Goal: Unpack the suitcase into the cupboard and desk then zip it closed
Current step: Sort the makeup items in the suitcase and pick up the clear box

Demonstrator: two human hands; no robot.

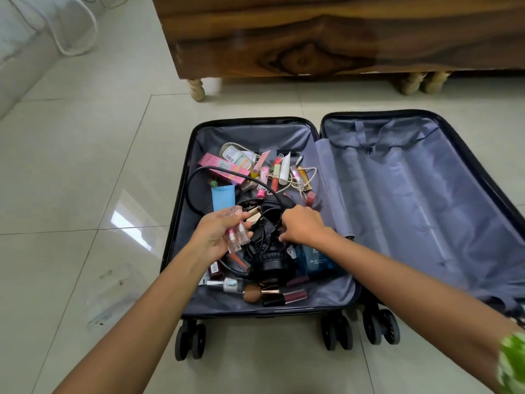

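1. The suitcase (335, 300) lies open flat on the tiled floor (85, 166), wheels toward the person; both hands reach into its left half, which holds a jumble of small things.
2. The left hand (218, 237) is palm up over the near left part of that jumble. Its fingers (227, 220) are curled around a few small clear bottles (237, 237) with pink parts, holding them just above the pile.
3. The right hand (302, 226) is palm down beside the left hand, close but not touching it. Its fingers (284, 223) are bent down into a tangle of black cable (255, 177); whether they pinch the cable or only touch it cannot be told.
4. Directly beneath both sets of fingers lie black headphones (272, 263), with the cable looping out to the left and beyond them.
5. Beyond the left fingers: a light blue tube (223, 199) and, farther on, a pink box (224, 167).
6. Beyond the right fingers: lip glosses and a white cord (295, 180) tangled together.
7. Nearer the person than the right fingers sits a dark blue cologne box (316, 260); nearer than the left fingers, a silver nail polish bottle (228, 285) and a makeup brush (255, 292).
8. To the right of the right fingers, the suitcase's other half shows only grey lining (426, 194).
9. Past the suitcase stands a dark wooden cabinet (312, 38) on turned legs.
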